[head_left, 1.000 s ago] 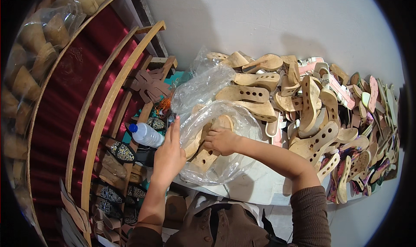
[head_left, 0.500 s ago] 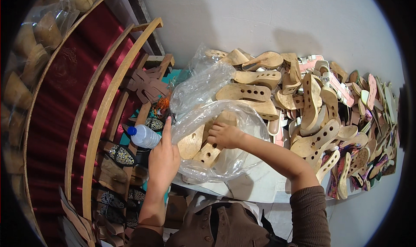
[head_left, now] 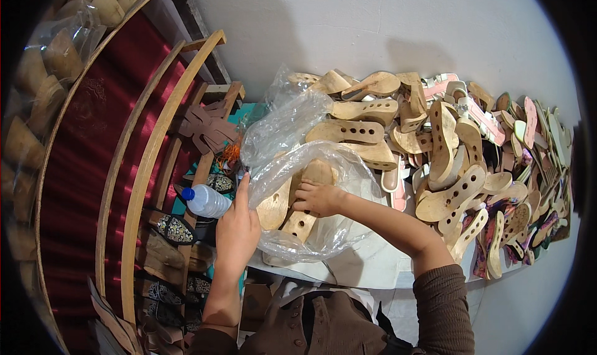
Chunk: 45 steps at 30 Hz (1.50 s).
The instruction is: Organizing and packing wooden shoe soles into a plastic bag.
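A clear plastic bag [head_left: 348, 230] lies with its mouth open on the white table in front of me. My left hand [head_left: 238, 233] is at the bag's left rim, index finger extended along it and the other fingers curled at the plastic. Inside the bag, my right hand [head_left: 318, 198] has its fingers wrapped over a pale wooden shoe sole [head_left: 301, 224] with a row of dark holes. Its raised end [head_left: 320, 172] shows beyond my fingers. Another wooden sole [head_left: 273, 207] rests beside it, partly behind the plastic.
Many wooden soles [head_left: 345, 131] and finished sandals [head_left: 485, 125] are heaped at the right and back. A blue-capped water bottle [head_left: 207, 202] lies left of my left hand. A wooden rack [head_left: 142, 168] with patterned shoe uppers [head_left: 173, 227] stands farther left, before dark red cloth [head_left: 81, 187].
My right hand has slid slightly nearer along the sole, so more of its far end shows. My left hand stays at the bag's rim. The whole view has shifted a little.
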Tool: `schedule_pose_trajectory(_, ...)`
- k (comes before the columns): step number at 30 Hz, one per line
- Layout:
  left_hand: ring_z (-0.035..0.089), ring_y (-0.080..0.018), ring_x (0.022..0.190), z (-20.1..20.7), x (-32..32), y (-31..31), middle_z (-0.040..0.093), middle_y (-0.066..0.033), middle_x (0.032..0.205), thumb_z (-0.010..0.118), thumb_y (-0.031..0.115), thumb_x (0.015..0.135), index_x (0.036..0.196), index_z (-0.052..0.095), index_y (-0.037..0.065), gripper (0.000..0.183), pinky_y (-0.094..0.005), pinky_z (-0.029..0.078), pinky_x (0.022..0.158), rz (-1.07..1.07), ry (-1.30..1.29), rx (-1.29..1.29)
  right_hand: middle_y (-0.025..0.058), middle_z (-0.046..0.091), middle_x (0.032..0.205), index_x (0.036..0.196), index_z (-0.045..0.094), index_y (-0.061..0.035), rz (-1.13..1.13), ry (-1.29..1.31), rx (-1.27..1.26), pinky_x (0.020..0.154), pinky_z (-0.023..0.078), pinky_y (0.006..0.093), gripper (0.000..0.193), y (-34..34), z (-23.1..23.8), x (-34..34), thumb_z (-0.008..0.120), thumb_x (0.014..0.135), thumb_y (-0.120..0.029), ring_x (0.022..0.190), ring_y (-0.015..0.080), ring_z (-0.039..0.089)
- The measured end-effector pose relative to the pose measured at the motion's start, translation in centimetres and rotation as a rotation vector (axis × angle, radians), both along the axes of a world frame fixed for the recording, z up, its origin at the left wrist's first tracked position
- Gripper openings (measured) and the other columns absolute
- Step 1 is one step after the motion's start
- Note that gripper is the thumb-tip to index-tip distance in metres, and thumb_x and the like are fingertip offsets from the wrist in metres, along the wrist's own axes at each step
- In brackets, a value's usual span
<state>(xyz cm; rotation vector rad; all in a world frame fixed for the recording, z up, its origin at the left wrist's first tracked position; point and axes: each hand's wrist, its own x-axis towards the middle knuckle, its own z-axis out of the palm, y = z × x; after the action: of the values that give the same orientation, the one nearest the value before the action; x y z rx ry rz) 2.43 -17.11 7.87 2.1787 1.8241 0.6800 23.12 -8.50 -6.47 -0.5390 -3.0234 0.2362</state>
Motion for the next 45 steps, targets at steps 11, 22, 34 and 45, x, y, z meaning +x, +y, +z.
schedule_pose_trajectory(11,0.055,-0.0407,0.065,0.4,0.0,-0.5,0.057,-0.0248,0.077,0.043,0.003,0.078,0.133,0.03,0.008,0.057,-0.0483,0.043,0.058,0.069,0.015,-0.052,0.0117,0.041,0.129,0.126,0.045,-0.0168,-0.21,-0.066,-0.363,0.104,0.027,0.041,0.06,2.0,4.4,-2.9,0.063,0.069,-0.018,0.126,0.0306,0.03)
schedule_pose_trajectory(22,0.055,-0.042,0.088,1.3,0.5,-0.6,0.055,-0.026,0.107,0.044,0.001,0.078,0.135,0.028,0.011,0.06,-0.0452,0.043,0.073,0.126,-0.002,-0.179,0.0026,0.034,0.139,0.132,0.039,-0.0205,-0.293,-0.374,0.171,0.107,0.019,0.0451,0.046,3.7,4.5,-7.5,0.043,0.087,-0.021,0.13,0.0257,0.027)
schedule_pose_trajectory(34,0.055,-0.0405,0.092,1.6,1.3,-0.4,0.054,-0.025,0.11,0.046,0.001,0.076,0.135,0.03,0.012,0.062,-0.0428,0.044,0.076,0.166,0.028,-0.327,0.0057,0.04,0.135,0.129,0.044,-0.0204,-0.281,-0.255,-0.092,0.105,0.024,0.0391,0.052,3.1,4.8,-4.8,0.053,0.078,-0.019,0.127,0.0258,0.033)
schedule_pose_trajectory(45,0.028,-0.0218,0.129,2.2,3.3,-6.5,0.042,-0.0001,0.131,0.068,0.046,0.062,0.124,0.048,0.018,0.07,-0.0514,0.021,0.104,-0.727,0.555,0.011,0.0153,0.06,0.095,0.099,0.056,-0.0035,-0.758,0.372,0.08,0.077,0.045,0.0394,0.039,0.1,12.2,8.9,0.066,0.071,-0.029,0.092,0.0298,0.057)
